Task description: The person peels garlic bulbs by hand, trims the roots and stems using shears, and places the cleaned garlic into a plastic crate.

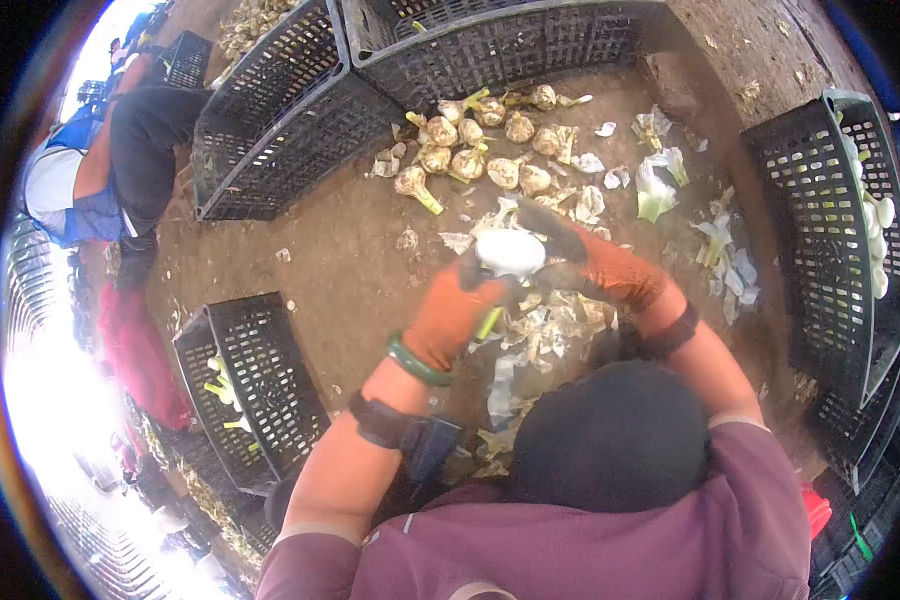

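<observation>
A clean white garlic bulb (pixel 511 252) sits in my left hand (pixel 458 305), which wears an orange glove with dark fingers closed around it. Its green stem (pixel 488 324) points down below the hand. My right hand (pixel 598 262), gloved the same way, is at the bulb's right side; motion smears its fingers, so I cannot make out whether they grip anything. Beyond my hands lies a group of unpeeled garlic bulbs (pixel 470 163) with dirty skins and cut stems. Loose garlic skins (pixel 550 335) litter the ground beneath my hands.
Black plastic crates stand around: a long one (pixel 510 55) ahead, another (pixel 300 145) at far left, one (pixel 255 385) with stems at near left, and one (pixel 820 240) holding white bulbs at right. Peelings (pixel 725 262) lie on the right. Another person (pixel 120 165) sits at upper left.
</observation>
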A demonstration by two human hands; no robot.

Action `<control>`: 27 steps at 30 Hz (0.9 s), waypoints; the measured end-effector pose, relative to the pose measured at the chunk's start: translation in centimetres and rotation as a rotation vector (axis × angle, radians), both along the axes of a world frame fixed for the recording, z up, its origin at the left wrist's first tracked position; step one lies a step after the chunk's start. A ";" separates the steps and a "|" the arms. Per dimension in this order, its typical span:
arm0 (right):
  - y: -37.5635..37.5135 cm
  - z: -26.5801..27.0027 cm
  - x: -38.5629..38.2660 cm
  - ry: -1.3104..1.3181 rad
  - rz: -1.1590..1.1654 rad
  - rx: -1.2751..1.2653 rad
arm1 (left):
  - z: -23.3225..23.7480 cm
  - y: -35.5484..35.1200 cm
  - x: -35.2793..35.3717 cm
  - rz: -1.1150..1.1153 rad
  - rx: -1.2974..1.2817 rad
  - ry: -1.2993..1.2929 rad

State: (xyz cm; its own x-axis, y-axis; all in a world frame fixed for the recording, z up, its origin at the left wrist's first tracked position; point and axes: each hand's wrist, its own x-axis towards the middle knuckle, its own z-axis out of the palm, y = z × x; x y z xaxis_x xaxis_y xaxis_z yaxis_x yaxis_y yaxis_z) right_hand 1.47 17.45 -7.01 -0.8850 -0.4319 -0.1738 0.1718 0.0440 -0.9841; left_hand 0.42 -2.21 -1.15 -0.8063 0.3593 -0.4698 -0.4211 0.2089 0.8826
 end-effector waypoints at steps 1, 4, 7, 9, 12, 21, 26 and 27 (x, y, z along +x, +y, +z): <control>-0.8 0.6 -0.2 -0.131 -0.061 -0.357 | -0.7 0.3 0.1 -0.070 -0.071 0.146; 1.3 -0.5 -1.5 0.300 -0.060 -0.037 | -1.5 -1.9 -0.7 0.092 -0.012 -0.201; 7.0 5.4 -2.0 0.204 -0.063 -0.972 | -2.8 -4.6 -0.7 0.274 -0.086 -0.297; 9.2 7.8 -2.6 0.097 -0.068 -1.586 | -3.1 -6.9 -0.8 0.281 -0.209 -0.388; 7.5 6.0 -6.3 0.135 -0.252 -1.176 | -4.8 -8.7 -0.6 0.095 -0.372 -0.233; -3.9 -10.8 -13.5 0.408 0.086 1.145 | -1.8 -8.4 -0.6 0.126 -0.234 -0.462; -2.5 -7.1 -10.0 0.256 -0.313 0.372 | -3.1 -6.5 -1.7 -0.009 -0.203 -0.284; -2.3 -7.1 -9.2 0.189 -0.411 0.058 | -3.7 -5.5 -1.7 0.066 -0.080 -0.276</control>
State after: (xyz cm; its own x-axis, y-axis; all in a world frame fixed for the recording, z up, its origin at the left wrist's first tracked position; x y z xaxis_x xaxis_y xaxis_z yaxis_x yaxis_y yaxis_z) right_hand -7.72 15.12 -14.16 -0.9995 -0.0322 -0.0063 0.0042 0.0654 -0.9978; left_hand -1.30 -7.72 -4.84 -0.6644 0.2629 -0.6996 -0.6582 0.2374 0.7144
